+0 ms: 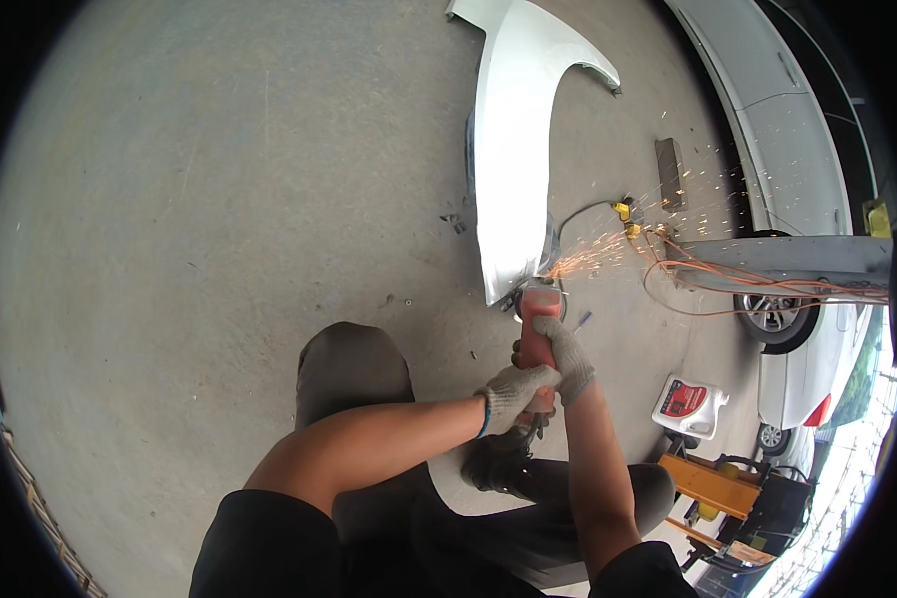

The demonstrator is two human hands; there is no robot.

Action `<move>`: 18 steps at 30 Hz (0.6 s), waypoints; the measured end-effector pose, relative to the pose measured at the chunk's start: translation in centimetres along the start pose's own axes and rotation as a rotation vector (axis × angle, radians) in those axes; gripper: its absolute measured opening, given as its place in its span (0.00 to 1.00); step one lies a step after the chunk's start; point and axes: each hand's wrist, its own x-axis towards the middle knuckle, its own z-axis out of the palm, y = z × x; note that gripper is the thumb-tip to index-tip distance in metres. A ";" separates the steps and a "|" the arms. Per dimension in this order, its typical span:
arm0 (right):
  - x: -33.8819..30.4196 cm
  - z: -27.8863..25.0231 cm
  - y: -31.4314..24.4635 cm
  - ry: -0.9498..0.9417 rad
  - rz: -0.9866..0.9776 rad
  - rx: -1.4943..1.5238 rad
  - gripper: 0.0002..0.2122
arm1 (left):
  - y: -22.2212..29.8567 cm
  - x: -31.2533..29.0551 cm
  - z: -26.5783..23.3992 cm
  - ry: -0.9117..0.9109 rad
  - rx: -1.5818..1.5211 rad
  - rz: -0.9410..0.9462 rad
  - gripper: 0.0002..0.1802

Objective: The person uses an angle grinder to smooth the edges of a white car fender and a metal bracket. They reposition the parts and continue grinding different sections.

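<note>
Grey-gloved left hand (511,395) and right hand (571,361) grip the long red power grinder (541,303), sparking at the near end of the curved white metal panel (515,149); grinding seems underway, next calling for steady pressure.

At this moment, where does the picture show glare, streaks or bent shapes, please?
In the head view, the white panel looks washed out on top; in the head view, the orange sparks smear into streaks; in the head view, the nearer white car curves along the right side.

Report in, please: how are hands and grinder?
Left hand, right hand gripping grinder. Sparks flying at near end of panel. Yellow connectors near sparks' path.
</note>
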 end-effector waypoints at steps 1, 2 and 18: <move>0.0 0.0 0.0 -0.003 -0.003 -0.001 0.23 | 0.0 0.0 -0.1 -0.006 0.013 0.003 0.14; 0.0 0.0 0.1 -0.006 -0.006 -0.001 0.23 | 0.1 0.0 -0.2 -0.012 0.027 0.006 0.14; 0.6 0.0 0.3 0.012 0.003 0.025 0.25 | 0.2 0.2 -0.7 -0.028 0.058 0.010 0.20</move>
